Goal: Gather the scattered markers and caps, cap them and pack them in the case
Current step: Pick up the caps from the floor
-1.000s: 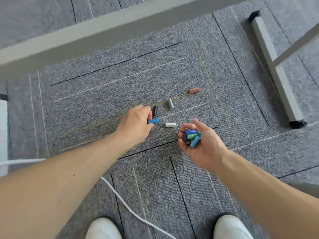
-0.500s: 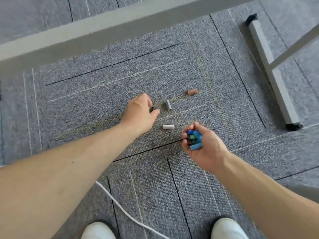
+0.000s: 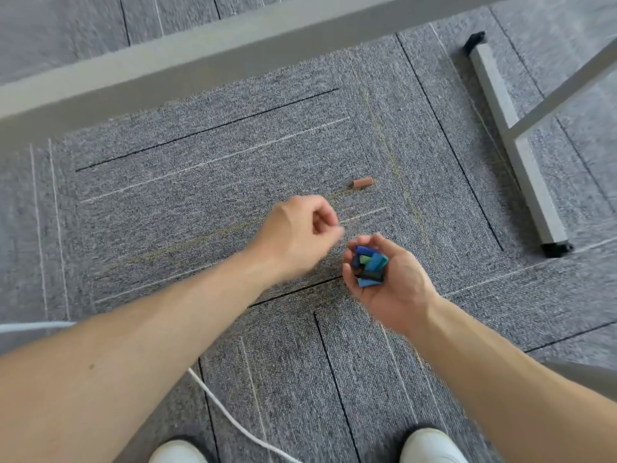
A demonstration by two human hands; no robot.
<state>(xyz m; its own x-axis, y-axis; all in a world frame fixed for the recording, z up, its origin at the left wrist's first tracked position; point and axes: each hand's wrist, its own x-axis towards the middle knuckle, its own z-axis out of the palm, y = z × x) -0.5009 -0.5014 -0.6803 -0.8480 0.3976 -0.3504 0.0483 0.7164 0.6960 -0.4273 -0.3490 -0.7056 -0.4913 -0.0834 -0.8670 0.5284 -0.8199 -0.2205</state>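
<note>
Caps (image 3: 369,265) lie in our right hand (image 3: 397,292), our left hand (image 3: 297,235) just left, a lone cap (image 3: 362,183) beyond on the floor (image 3: 200,202).

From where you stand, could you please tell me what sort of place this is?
Probably an office floor beneath a desk: grey carpet tiles, a black-tipped grey metal desk leg, and a grey beam, likely the desk's frame.

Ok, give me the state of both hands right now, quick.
Left hand: fingers curled but motion-blurred; cannot tell whether it holds anything.
Right hand: cupped palm up, holding a pile of blue, green and black caps.
</note>
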